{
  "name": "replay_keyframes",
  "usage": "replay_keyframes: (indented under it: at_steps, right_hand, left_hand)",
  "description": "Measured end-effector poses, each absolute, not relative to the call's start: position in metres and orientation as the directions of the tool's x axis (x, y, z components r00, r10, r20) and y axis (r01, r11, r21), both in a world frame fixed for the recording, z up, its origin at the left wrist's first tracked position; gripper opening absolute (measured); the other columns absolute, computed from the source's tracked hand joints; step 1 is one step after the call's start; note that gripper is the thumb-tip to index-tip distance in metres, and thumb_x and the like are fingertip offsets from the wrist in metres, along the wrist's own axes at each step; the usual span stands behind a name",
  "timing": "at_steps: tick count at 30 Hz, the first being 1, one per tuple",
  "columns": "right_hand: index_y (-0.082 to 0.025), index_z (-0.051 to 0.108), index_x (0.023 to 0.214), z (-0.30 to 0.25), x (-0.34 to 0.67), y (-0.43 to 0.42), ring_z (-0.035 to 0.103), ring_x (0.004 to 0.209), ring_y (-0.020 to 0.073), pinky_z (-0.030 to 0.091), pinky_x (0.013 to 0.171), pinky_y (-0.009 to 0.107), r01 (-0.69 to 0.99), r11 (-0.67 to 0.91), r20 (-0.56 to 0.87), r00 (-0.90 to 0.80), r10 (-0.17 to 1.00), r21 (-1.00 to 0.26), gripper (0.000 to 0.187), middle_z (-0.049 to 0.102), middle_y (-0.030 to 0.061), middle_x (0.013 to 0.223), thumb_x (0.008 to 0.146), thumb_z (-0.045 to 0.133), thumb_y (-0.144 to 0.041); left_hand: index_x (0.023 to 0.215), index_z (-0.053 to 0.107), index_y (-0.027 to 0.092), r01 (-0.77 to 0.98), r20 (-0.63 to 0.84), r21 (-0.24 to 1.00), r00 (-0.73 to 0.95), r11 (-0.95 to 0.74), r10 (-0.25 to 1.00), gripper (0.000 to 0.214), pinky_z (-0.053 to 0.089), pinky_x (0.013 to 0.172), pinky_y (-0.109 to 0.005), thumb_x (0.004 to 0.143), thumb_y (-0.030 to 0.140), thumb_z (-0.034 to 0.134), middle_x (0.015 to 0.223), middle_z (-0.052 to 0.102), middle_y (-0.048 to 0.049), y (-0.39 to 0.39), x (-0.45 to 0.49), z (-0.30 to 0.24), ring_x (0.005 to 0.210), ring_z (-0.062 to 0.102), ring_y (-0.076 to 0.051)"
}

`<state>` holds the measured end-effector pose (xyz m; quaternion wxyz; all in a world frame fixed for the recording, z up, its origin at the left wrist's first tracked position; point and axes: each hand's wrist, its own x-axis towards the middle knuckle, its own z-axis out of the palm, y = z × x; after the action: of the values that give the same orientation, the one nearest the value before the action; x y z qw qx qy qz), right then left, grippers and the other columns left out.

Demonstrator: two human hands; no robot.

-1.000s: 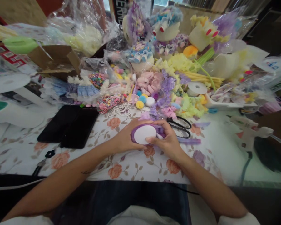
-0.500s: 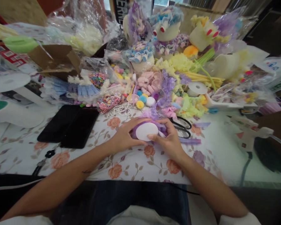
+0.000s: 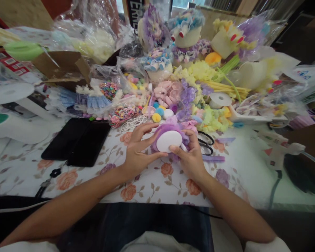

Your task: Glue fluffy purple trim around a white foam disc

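Worktop (image 3: 152, 185) with flower cloth, back half piled with bright craft bits and plastic bags. Both hands meet near middle, over cloth. Left hand (image 3: 136, 154) half closed, fingertips pressing left side of white round disc (image 3: 168, 141). Right hand (image 3: 191, 161) curled round right side, thumb on disc edge. Purple frill (image 3: 170, 126) puffs out behind disc. Black scissors (image 3: 207, 143) lie just behind right hand. Purple strip (image 3: 212, 158) flat on cloth beside right hand. Two black phones (image 3: 78, 141) well off to left. White glue gun (image 3: 278, 148) far right.
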<state>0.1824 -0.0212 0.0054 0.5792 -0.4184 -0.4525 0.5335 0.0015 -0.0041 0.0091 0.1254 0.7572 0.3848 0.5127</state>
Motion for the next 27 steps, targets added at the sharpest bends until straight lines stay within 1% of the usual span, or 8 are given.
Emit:
replay_keyframes:
  at_steps: [6, 9, 12, 14, 17, 20, 24, 27]
  right_hand:
    - [-0.031, 0.047, 0.104, 0.014, 0.176, -0.021, 0.059, 0.080, 0.0135, 0.053, 0.070, 0.026, -0.345, 0.026, 0.020, 0.021, 1.000, -0.938, 0.051, 0.058, -0.0046, 0.095, 0.067, 0.082, -0.031]
    - [-0.032, 0.048, 0.103, 0.017, 0.174, -0.021, 0.059, 0.078, 0.0139, 0.054, 0.067, 0.026, -0.371, -0.016, -0.024, 0.016, 1.000, -0.929, 0.051, 0.059, -0.0048, 0.093, 0.065, 0.082, -0.034]
    - [-0.032, 0.050, 0.101, 0.019, 0.173, -0.022, 0.060, 0.077, 0.0129, 0.053, 0.065, 0.024, -0.442, -0.087, -0.092, -0.011, 0.996, -0.893, 0.052, 0.061, -0.0054, 0.091, 0.063, 0.084, -0.032]
    - [-0.031, 0.051, 0.101, 0.020, 0.172, -0.022, 0.060, 0.077, 0.0115, 0.053, 0.066, 0.022, -0.495, -0.126, -0.127, -0.031, 0.991, -0.860, 0.053, 0.062, -0.0062, 0.091, 0.061, 0.085, -0.029]
    - [-0.030, 0.051, 0.100, 0.021, 0.171, -0.023, 0.061, 0.077, 0.0097, 0.053, 0.066, 0.020, -0.545, -0.151, -0.155, -0.038, 0.987, -0.825, 0.052, 0.064, -0.0070, 0.092, 0.061, 0.086, -0.026]
    - [-0.030, 0.051, 0.100, 0.020, 0.171, -0.023, 0.060, 0.074, 0.0090, 0.052, 0.062, 0.018, -0.540, -0.147, -0.160, -0.023, 0.987, -0.829, 0.051, 0.063, -0.0072, 0.090, 0.063, 0.085, -0.025]
    - [-0.030, 0.050, 0.101, 0.020, 0.171, -0.023, 0.059, 0.068, 0.0086, 0.049, 0.055, 0.017, -0.533, -0.148, -0.163, -0.018, 0.986, -0.833, 0.051, 0.063, -0.0075, 0.087, 0.064, 0.085, -0.026]
    - [-0.030, 0.051, 0.100, 0.019, 0.172, -0.022, 0.060, 0.072, 0.0087, 0.051, 0.059, 0.017, -0.541, -0.134, -0.155, -0.007, 0.988, -0.830, 0.052, 0.064, -0.0073, 0.089, 0.062, 0.086, -0.025]
  left_hand:
    - [0.107, 0.071, 0.032, 0.477, 0.790, 0.498, 0.094, -0.724, 0.605, 0.042, 0.046, 0.103, -0.050, 0.068, 0.041, 0.085, 0.125, 0.063, -0.0033, -0.009, 0.004, 0.009, 0.118, 0.056, -0.027]
    - [0.097, 0.073, 0.031, 0.529, 0.799, 0.479, 0.069, -0.701, 0.597, 0.033, 0.046, 0.101, -0.050, 0.069, 0.044, 0.083, 0.122, 0.065, -0.0023, -0.011, 0.004, 0.010, 0.118, 0.055, -0.027]
    - [0.087, 0.073, 0.031, 0.599, 0.791, 0.463, 0.052, -0.653, 0.609, 0.026, 0.046, 0.101, -0.053, 0.070, 0.048, 0.081, 0.121, 0.067, -0.0019, -0.012, 0.002, 0.010, 0.118, 0.055, -0.028]
    - [0.084, 0.073, 0.030, 0.612, 0.792, 0.450, 0.062, -0.651, 0.607, 0.022, 0.046, 0.101, -0.054, 0.071, 0.046, 0.081, 0.122, 0.068, -0.0016, -0.013, 0.002, 0.010, 0.119, 0.054, -0.029]
    - [0.081, 0.074, 0.029, 0.579, 0.828, 0.417, 0.074, -0.700, 0.555, 0.015, 0.047, 0.100, -0.051, 0.072, 0.036, 0.082, 0.124, 0.069, -0.0013, -0.012, 0.001, 0.010, 0.120, 0.054, -0.028]
    - [0.079, 0.074, 0.027, 0.596, 0.861, 0.366, 0.075, -0.715, 0.503, 0.013, 0.049, 0.098, -0.048, 0.072, 0.030, 0.083, 0.126, 0.069, -0.0024, -0.011, 0.002, 0.009, 0.121, 0.055, -0.026]
    - [0.081, 0.073, 0.023, 0.622, 0.868, 0.329, 0.098, -0.711, 0.487, 0.015, 0.049, 0.098, -0.048, 0.073, 0.030, 0.083, 0.132, 0.066, -0.0069, -0.009, 0.005, 0.008, 0.123, 0.055, -0.027]
    - [0.087, 0.074, 0.023, 0.597, 0.850, 0.340, 0.135, -0.726, 0.509, 0.019, 0.045, 0.104, -0.051, 0.075, 0.035, 0.081, 0.137, 0.062, -0.0085, -0.006, 0.004, 0.007, 0.127, 0.053, -0.028]
